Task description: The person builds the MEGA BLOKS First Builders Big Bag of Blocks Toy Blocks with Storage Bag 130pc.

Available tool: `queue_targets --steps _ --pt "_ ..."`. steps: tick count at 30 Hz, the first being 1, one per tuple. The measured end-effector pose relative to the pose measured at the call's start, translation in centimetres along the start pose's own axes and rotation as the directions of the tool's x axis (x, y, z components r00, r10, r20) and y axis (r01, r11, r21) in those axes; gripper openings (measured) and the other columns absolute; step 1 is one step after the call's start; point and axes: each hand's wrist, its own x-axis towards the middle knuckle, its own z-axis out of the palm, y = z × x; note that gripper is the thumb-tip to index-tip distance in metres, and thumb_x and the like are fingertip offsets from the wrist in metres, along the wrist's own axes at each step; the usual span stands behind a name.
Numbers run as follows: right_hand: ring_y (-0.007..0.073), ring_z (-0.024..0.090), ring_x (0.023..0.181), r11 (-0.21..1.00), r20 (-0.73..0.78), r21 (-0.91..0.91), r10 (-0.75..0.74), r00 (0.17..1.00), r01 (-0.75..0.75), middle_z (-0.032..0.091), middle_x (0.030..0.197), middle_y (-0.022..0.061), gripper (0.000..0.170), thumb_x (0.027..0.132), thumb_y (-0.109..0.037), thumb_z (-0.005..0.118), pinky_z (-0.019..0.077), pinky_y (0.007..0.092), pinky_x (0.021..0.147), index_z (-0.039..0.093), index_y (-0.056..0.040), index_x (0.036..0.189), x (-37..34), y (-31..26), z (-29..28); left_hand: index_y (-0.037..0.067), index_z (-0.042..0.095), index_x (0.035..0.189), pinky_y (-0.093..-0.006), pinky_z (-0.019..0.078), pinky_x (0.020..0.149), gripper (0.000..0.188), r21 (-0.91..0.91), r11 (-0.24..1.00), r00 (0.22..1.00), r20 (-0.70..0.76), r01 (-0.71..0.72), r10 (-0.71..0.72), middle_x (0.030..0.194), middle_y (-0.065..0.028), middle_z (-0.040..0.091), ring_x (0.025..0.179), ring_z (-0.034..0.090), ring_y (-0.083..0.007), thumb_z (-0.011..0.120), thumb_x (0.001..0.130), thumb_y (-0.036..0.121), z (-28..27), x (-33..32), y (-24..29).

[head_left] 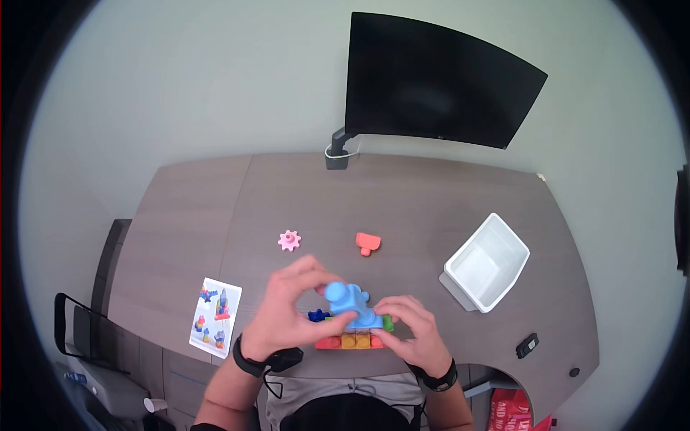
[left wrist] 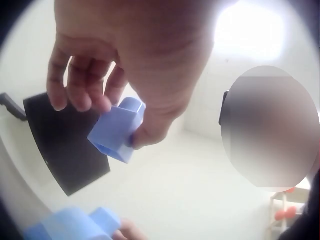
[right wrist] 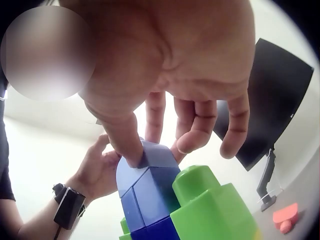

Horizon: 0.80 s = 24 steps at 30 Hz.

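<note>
Between the thumb and fingers of my left hand (head_left: 284, 312) is a light blue block (left wrist: 116, 131) with a round stud, raised above the stack. My right hand (head_left: 415, 339) pinches a curved light blue block (right wrist: 152, 156) on top of darker blue blocks (right wrist: 150, 197). Beside these a green block (right wrist: 212, 212) with a stud stands upright. A row of red and yellow blocks (head_left: 348, 343) runs along the front of the build, below both hands. A dark blue gear piece (head_left: 317, 315) shows just past the left thumb. The hands partly hide the build.
Behind the hands lie a pink gear (head_left: 289, 241) and a coral block (head_left: 369, 242). A picture card (head_left: 215, 317) is at the left, a white bin (head_left: 449, 281) at the right. Further right is a small black device (head_left: 527, 345). A monitor (head_left: 438, 79) stands at the back.
</note>
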Motion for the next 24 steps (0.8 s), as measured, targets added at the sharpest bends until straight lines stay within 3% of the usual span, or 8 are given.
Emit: queue_targets --steps 10,12,15,17,18,20,22,24 --pt "0.0246 0.073 0.099 0.998 0.013 0.047 0.027 1.000 -0.028 0.079 0.127 0.0086 0.051 0.087 -0.009 0.096 0.0565 0.0370 0.093 0.073 -0.0062 0.133 -0.8 1.3 0.3 0.010 0.088 0.114 -0.0406 0.0587 0.082 0.045 0.187 0.982 0.974 0.220 0.009 -0.050 0.101 -0.0050 0.073 0.096 0.071 -0.0280 0.099 0.079 0.036 2.5 -0.2 0.3" --pt "0.0217 0.073 0.100 0.975 0.058 0.195 0.099 0.993 -0.108 0.080 0.127 0.0088 0.056 0.087 -0.009 0.096 0.0570 0.0357 0.096 0.071 -0.0053 0.137 -0.3 1.0 -0.6 0.011 0.087 0.119 -0.0413 0.0587 0.084 0.049 0.153 0.988 0.970 0.233 0.038 -0.074 0.101 -0.0050 0.073 0.098 0.071 -0.0286 0.099 0.079 0.036 2.8 -0.6 0.0" --pt "0.0172 0.073 0.101 0.928 0.086 0.344 0.123 0.989 -0.146 0.080 0.127 0.0082 0.060 0.086 -0.009 0.097 0.0579 0.0337 0.097 0.069 -0.0037 0.140 0.9 3.1 -3.3 0.014 0.084 0.129 -0.0409 0.0575 0.086 0.062 0.207 0.976 0.972 0.235 -0.067 0.017 0.104 -0.0056 0.078 0.100 0.074 -0.0268 0.101 0.077 0.041 2.8 -0.5 -1.1" --pt "0.0146 0.072 0.100 0.902 0.074 0.387 0.176 0.982 -0.191 0.081 0.124 0.0071 0.059 0.087 -0.008 0.096 0.0598 0.0338 0.092 0.069 -0.0039 0.140 2.1 5.8 -4.6 0.012 0.082 0.132 -0.0426 0.0582 0.091 0.062 -0.050 0.995 0.985 0.158 0.083 -0.074 0.108 -0.0065 0.078 0.101 0.075 -0.0292 0.100 0.079 0.039 2.0 -0.7 -3.8" --pt "0.0149 0.072 0.100 0.923 0.094 0.292 0.231 0.968 -0.249 0.081 0.123 0.0075 0.059 0.088 -0.008 0.095 0.0599 0.0340 0.090 0.069 -0.0042 0.141 2.8 7.2 -4.6 0.011 0.081 0.133 -0.0435 0.0586 0.093 0.061 -0.185 0.972 0.983 0.131 0.148 -0.125 0.110 -0.0069 0.078 0.101 0.075 -0.0304 0.099 0.081 0.037 1.6 -0.9 -5.7" --pt "0.0155 0.072 0.100 0.931 0.122 0.089 0.343 0.932 -0.354 0.081 0.120 0.0085 0.058 0.089 -0.008 0.094 0.0601 0.0345 0.087 0.068 -0.0047 0.142 4.7 9.9 -4.3 0.009 0.081 0.131 -0.0457 0.0591 0.096 0.052 -0.047 0.957 0.953 0.118 0.287 -0.280 0.114 -0.0098 0.080 0.103 0.076 -0.0312 0.096 0.086 0.032 1.6 -0.9 -8.9" --pt "0.0221 0.074 0.103 0.942 0.176 -0.148 0.324 0.930 -0.300 0.076 0.134 0.0140 0.059 0.093 -0.015 0.090 0.0616 0.0398 0.086 0.067 -0.0074 0.147 6.5 12.0 -3.0 0.008 0.081 0.130 -0.0478 0.0596 0.098 0.047 0.120 0.915 0.907 0.137 0.385 -0.399 0.115 -0.0112 0.081 0.106 0.077 -0.0325 0.094 0.089 0.028 2.0 -0.3 -10.7" --pt "0.0276 0.075 0.110 0.929 0.204 -0.291 0.294 0.934 -0.229 0.072 0.145 0.0170 0.065 0.093 -0.020 0.090 0.0622 0.0437 0.089 0.064 -0.0093 0.152 7.9 14.3 0.0 0.010 0.079 0.136 -0.0520 0.0584 0.106 0.053 0.295 0.911 0.892 0.262 0.288 -0.367 0.132 -0.0158 0.078 0.124 0.073 -0.0379 0.094 0.089 0.029 4.7 -2.0 -15.0"
